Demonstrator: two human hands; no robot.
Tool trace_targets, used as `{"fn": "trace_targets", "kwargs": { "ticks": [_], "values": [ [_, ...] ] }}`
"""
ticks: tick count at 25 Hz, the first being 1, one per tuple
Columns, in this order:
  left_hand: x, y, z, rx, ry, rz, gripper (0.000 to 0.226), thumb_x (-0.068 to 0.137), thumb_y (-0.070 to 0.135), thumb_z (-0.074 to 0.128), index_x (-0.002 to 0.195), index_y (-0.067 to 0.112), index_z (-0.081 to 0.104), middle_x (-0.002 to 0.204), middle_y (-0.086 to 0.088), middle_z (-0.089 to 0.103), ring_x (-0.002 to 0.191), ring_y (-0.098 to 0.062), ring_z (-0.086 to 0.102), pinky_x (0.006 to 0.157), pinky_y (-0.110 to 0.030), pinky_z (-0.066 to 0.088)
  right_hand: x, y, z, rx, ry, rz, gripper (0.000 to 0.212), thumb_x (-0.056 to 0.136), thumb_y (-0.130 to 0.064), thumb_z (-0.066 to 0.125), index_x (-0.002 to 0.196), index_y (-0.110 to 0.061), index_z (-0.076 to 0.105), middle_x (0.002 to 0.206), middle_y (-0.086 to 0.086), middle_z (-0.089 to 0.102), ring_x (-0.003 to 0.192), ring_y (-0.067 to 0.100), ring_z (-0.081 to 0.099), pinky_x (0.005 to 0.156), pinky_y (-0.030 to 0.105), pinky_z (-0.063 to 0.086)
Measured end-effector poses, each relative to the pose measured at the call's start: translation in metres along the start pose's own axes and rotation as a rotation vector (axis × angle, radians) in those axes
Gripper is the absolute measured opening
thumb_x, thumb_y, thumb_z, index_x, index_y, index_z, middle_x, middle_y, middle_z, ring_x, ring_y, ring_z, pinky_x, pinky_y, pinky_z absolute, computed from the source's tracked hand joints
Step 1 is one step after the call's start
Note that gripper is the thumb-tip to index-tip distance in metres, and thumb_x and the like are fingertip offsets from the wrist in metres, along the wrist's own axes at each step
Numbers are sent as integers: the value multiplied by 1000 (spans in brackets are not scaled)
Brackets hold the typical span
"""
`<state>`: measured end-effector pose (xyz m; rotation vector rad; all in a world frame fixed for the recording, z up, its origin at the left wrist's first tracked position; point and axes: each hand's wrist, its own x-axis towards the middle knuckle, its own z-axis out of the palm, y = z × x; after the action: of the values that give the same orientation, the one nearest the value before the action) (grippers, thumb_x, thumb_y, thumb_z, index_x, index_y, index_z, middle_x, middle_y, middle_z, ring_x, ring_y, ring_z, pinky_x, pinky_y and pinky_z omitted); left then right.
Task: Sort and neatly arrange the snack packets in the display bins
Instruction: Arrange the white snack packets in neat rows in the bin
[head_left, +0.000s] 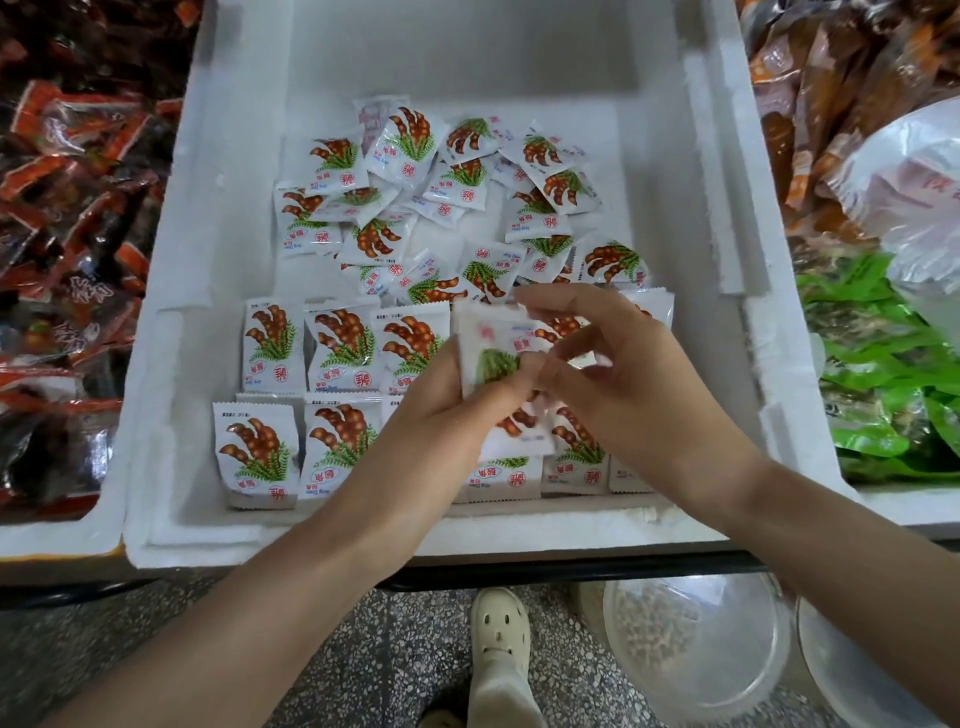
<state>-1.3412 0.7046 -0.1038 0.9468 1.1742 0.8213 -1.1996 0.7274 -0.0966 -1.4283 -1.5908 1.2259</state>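
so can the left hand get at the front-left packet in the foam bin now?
Likely yes: the front-left packet lies uncovered in the open foam bin, beside the left hand, nothing between. But that hand and the right hand both hold a held packet, so it would need freeing first.

Looks like a snack shop. A white foam display bin (171, 291) set edge to edge with others along a dark counter (571, 566), each heaped with one sort of small sealed snack: white packets (275, 348) here, red-and-black packets (67, 182) left, orange packets (831, 104) and green packets (883, 374) right. Speckled stone floor (395, 649) below, with clear plastic tubs (696, 654) standing on it.
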Motion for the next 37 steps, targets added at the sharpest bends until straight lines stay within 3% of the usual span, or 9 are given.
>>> {"fn": "trace_targets", "kwargs": {
  "ticks": [4,8,13,17,22,28,31,35,37],
  "values": [
    [4,-3,0,158,116,72,26,91,18,62,114,30,61,100,14,72,93,-2,67,83,-25,51,7,5,-11,-96,-48,41,34,88,-19,62,122,-23,58,97,-4,61,87,4,59,78,15,50],
    [10,0,-3,222,184,132,26,81,14,71,103,25,63,88,12,73,77,1,68,66,-12,51,7,6,-20,-103,-40,37,21,81,-24,70,100,-26,60,84,-7,62,76,6,60,71,16,50],
    [15,8,2,573,126,232,32,77,12,75,87,38,60,86,19,65,84,10,59,69,-5,42,1,9,-27,-494,-12,-177,62,72,-13,78,124,-28,49,102,-16,54,96,0,53,88,18,44],
    [20,8,9,518,205,282,35,73,11,79,82,31,52,76,7,66,69,4,59,61,-8,44,-7,13,-24,-539,-109,-111,45,78,-22,75,116,-32,53,77,-24,51,69,-1,54,67,16,47],
    [21,-1,17,679,147,410,24,78,17,75,92,20,55,90,8,63,82,5,54,70,-3,38,-16,22,-29,-497,-106,-94,22,86,-31,62,76,-17,48,65,-1,57,60,13,56,57,30,46],
    [23,-24,-10,1175,6,469,41,84,27,67,124,20,57,113,7,54,109,-8,39,98,-26,29,-7,40,-44,-551,-24,62,15,85,-23,66,86,-23,51,70,-4,61,62,8,58,57,19,48],
    [23,-31,-16,1346,-39,488,45,76,19,77,119,16,63,105,1,61,103,-20,52,93,-36,38,-7,46,-38,-524,-153,83,27,87,-14,64,96,-32,46,84,-14,59,57,-5,54,53,4,40],
    [25,-35,-20,1417,-16,592,45,67,16,82,109,10,67,95,-3,63,90,-26,61,82,-41,48,-4,48,-37,-648,-232,3,20,91,-18,58,109,-26,56,95,-15,52,70,0,52,63,16,42],
    [24,-37,-23,1406,-17,601,44,69,18,80,110,12,65,95,-2,61,90,-24,59,86,-35,44,-2,50,-37,-616,-194,-12,8,92,-19,57,99,-23,58,93,-10,58,80,9,59,64,18,45]
  ]
}}
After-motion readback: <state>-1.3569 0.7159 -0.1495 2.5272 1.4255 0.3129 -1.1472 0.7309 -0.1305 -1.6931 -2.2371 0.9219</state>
